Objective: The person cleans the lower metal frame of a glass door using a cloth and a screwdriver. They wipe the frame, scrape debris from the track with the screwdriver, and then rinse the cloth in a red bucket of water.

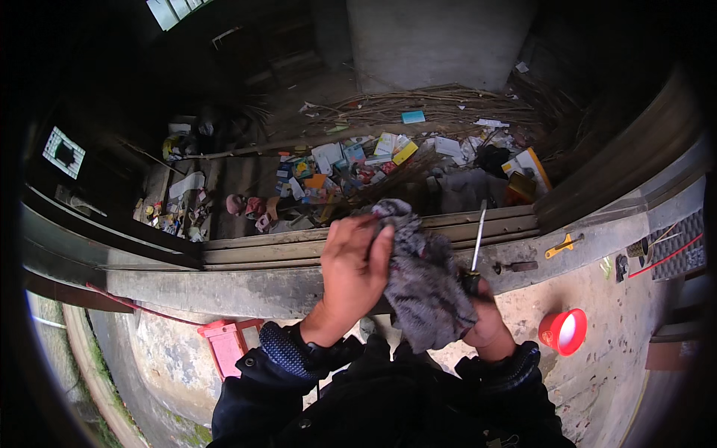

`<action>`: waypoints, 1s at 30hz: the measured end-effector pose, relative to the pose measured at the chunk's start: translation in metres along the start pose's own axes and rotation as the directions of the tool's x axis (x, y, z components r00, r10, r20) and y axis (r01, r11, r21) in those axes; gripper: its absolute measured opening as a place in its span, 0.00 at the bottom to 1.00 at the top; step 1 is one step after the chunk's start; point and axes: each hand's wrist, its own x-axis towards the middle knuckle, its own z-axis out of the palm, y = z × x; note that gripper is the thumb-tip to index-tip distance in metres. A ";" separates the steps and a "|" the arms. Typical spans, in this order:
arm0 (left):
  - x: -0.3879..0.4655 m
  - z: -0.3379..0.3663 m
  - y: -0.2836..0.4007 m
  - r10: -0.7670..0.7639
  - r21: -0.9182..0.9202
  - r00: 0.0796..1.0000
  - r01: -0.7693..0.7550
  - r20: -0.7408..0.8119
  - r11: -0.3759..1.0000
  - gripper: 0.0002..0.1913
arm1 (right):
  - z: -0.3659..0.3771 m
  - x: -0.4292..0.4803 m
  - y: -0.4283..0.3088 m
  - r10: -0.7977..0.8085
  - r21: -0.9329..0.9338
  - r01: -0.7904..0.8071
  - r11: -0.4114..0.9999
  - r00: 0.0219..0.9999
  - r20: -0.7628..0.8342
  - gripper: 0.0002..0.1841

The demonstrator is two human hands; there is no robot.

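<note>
My left hand [355, 260] pinches the upper part of a grey patterned cloth [428, 297] between thumb and fingers. The cloth hangs bunched between my two hands, above the ledge below a window frame. My right hand [486, 319] is at the cloth's right edge, partly hidden by it, and grips a screwdriver [478, 241] by its dark handle, the metal shaft pointing up. To the right on the ledge lie a yellow-handled tool [560, 246] and a dark-handled tool [518, 267].
The concrete ledge [224, 291] runs across in front of me, along a metal sliding track [269, 253]. Beyond it, boxes, papers and sticks [442, 101] litter a dark room's floor. A red bucket [563, 331] stands at right, a red stool [227, 347] at left.
</note>
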 end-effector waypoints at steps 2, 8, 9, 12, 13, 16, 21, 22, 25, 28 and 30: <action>0.009 0.013 -0.008 0.134 0.233 0.990 -0.139 0.034 0.963 0.12 | -0.011 0.006 -0.006 -0.004 -0.053 -0.008 0.999 0.976 -0.217 0.18; -0.007 0.043 -0.025 0.185 0.155 0.902 -0.263 0.390 0.952 0.19 | -0.033 0.013 -0.016 -0.032 -0.238 -0.130 0.963 0.816 -0.577 0.20; -0.007 0.047 -0.028 0.169 0.170 0.892 -0.260 0.418 0.951 0.20 | -0.034 0.013 -0.018 -0.025 -0.248 -0.132 0.960 0.840 -0.542 0.19; -0.012 0.052 -0.028 0.157 0.228 0.878 -0.284 0.453 0.931 0.23 | -0.035 0.016 -0.029 0.011 -0.274 -0.207 0.939 0.815 -0.579 0.18; -0.013 0.053 -0.026 0.131 0.241 0.871 -0.271 0.473 0.932 0.23 | -0.035 0.019 -0.031 0.003 -0.303 -0.200 0.932 0.838 -0.546 0.18; -0.019 0.056 -0.022 0.094 0.283 0.876 -0.252 0.472 0.925 0.27 | -0.038 0.028 -0.039 -0.019 -0.392 -0.182 0.902 0.889 -0.458 0.17; -0.026 0.065 -0.021 0.078 0.392 0.907 -0.255 0.414 0.884 0.27 | -0.039 0.030 -0.043 0.009 -0.473 -0.273 0.837 0.873 -0.488 0.12; -0.025 0.066 -0.022 0.061 0.401 0.900 -0.252 0.431 0.881 0.27 | -0.038 0.032 -0.042 0.004 -0.406 -0.257 0.877 0.849 -0.528 0.10; -0.021 0.065 -0.026 0.035 0.373 0.881 -0.235 0.471 0.898 0.26 | -0.032 0.034 -0.044 0.000 -0.423 -0.235 0.875 0.874 -0.486 0.08; -0.017 0.059 -0.029 0.084 0.331 0.888 -0.254 0.451 0.909 0.25 | -0.023 0.036 -0.042 -0.040 -0.444 -0.187 0.876 0.890 -0.454 0.09; -0.017 0.055 -0.031 0.024 0.322 0.885 -0.194 0.466 0.927 0.23 | -0.018 0.036 -0.040 -0.035 -0.432 -0.188 0.882 0.888 -0.459 0.11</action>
